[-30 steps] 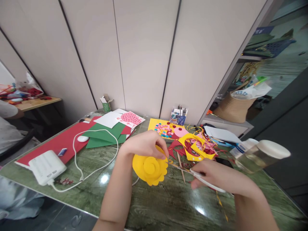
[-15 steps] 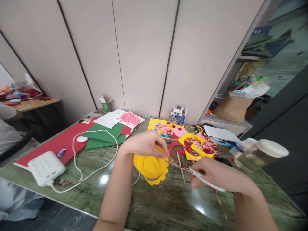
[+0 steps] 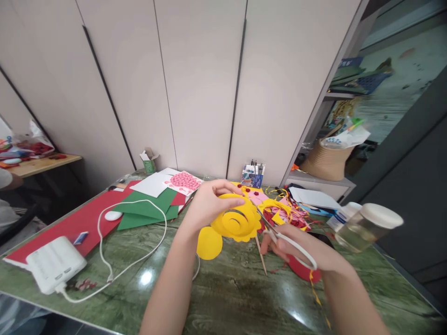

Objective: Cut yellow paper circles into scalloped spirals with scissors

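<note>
My left hand point(image 3: 209, 202) pinches a yellow paper spiral with a scalloped edge point(image 3: 234, 222), holding it up over the green marble table point(image 3: 230, 298). The spiral's round inner end point(image 3: 208, 243) hangs down below my wrist. My right hand point(image 3: 296, 249) is closed through the white handles of a pair of scissors point(image 3: 279, 235). The blades point up and left and reach the spiral's right edge. A thin wooden stick point(image 3: 260, 253) lies on the table under the scissors.
Red and green paper sheets point(image 3: 145, 207), a white power bank point(image 3: 52, 264) with its cable, and paper scraps point(image 3: 286, 215) lie on the table. A glass jar point(image 3: 368, 226) stands at the right, a pen holder point(image 3: 252, 176) at the back. A person's arm point(image 3: 9, 179) shows far left.
My left hand has lifted the yellow spiral up and to the right, and its inner end has dropped loose. The scissors have tilted upward to its edge. The camera has tipped up a little.
</note>
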`<state>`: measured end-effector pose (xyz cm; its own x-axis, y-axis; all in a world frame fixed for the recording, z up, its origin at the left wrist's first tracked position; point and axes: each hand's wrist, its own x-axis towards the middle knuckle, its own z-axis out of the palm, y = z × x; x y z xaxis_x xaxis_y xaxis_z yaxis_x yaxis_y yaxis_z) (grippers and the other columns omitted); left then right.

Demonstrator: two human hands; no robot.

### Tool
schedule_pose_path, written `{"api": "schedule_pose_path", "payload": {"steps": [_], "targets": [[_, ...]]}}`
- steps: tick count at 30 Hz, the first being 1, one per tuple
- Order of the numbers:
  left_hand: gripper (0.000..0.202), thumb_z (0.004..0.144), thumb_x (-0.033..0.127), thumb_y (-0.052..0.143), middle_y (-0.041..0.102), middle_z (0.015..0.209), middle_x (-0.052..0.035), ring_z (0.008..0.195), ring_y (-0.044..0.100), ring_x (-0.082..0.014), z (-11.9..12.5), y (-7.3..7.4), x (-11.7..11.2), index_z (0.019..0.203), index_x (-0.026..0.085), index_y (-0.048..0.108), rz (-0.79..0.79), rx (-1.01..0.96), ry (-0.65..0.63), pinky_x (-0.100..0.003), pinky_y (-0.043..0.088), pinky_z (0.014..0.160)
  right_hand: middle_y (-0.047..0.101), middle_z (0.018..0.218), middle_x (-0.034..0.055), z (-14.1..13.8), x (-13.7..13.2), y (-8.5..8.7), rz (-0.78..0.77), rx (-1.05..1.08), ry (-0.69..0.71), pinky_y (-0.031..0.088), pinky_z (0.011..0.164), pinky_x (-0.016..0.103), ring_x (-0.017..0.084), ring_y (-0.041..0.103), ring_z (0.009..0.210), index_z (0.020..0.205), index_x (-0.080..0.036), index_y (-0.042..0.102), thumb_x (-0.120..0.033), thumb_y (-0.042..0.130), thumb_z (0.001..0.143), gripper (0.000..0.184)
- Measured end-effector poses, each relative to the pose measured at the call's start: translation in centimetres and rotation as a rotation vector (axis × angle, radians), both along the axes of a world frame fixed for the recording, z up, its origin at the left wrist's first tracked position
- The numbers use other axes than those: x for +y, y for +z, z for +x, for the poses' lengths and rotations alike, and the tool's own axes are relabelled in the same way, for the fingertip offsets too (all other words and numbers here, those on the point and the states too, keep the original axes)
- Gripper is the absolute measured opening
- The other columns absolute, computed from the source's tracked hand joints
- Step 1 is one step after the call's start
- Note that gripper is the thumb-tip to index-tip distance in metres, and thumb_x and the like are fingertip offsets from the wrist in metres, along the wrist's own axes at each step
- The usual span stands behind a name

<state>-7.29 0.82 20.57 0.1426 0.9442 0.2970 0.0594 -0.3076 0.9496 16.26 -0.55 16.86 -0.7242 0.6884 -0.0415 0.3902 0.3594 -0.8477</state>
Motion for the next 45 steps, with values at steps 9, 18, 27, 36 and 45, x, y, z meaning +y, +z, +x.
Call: {"api": "schedule_pose_path", "payload": {"steps": [9,18,27,36,45], "targets": [[0.024,0.061,0.028,0.076,0.062,0.058,0.0035,0.052,0.057,-0.0099,2.0,-0.8,0.4,0.076,0.017,0.061,-0.004,-0.249,0.069,-0.02,0.044,0.05,0.046,0.056,-0.0018,-0.2,0.6,-1.3,0.004,0.202,0.078,0.037,0.054,0.026,0.013,0.042,0.051,0.088,-0.01,0.065,-0.067,0.029,0.086,0.067],[0.019,0.063,0.026,0.075,0.066,0.061,0.0018,0.055,0.06,-0.0101,3.1,-0.9,-0.1,0.07,0.016,0.061,-0.004,-0.251,0.108,-0.019,0.047,0.051,0.046,0.054,-0.0016,0.3,0.5,-1.0,0.012,0.219,0.074,0.036,0.054,0.027,0.012,0.041,0.05,0.084,-0.012,0.065,-0.062,0.028,0.089,0.062],[0.019,0.064,0.027,0.074,0.067,0.061,0.0005,0.055,0.059,-0.01,3.3,-1.1,-0.1,0.07,0.016,0.06,0.03,-0.208,0.147,-0.018,0.046,0.051,0.041,0.051,-0.0035,-0.3,0.5,-1.1,0.008,0.285,0.025,0.032,0.049,0.025,0.011,0.04,0.046,0.073,-0.012,0.063,-0.061,0.032,0.089,0.06],[0.018,0.065,0.025,0.073,0.066,0.064,0.0008,0.059,0.061,-0.01,3.9,-1.1,-0.4,0.068,0.016,0.058,0.061,-0.282,0.162,-0.018,0.047,0.053,0.042,0.05,-0.0027,-0.7,0.3,-1.4,-0.01,0.315,-0.047,0.03,0.048,0.025,0.011,0.038,0.046,0.069,-0.014,0.06,-0.062,0.034,0.088,0.058],[0.017,0.066,0.025,0.073,0.066,0.064,0.0005,0.059,0.061,-0.0101,4.2,-1.0,-0.5,0.068,0.016,0.059,0.068,-0.32,0.173,-0.018,0.048,0.054,0.041,0.052,-0.0028,-0.7,0.1,-1.2,-0.008,0.279,-0.102,0.027,0.047,0.025,0.01,0.035,0.046,0.071,-0.014,0.059,-0.064,0.035,0.086,0.058]]}}
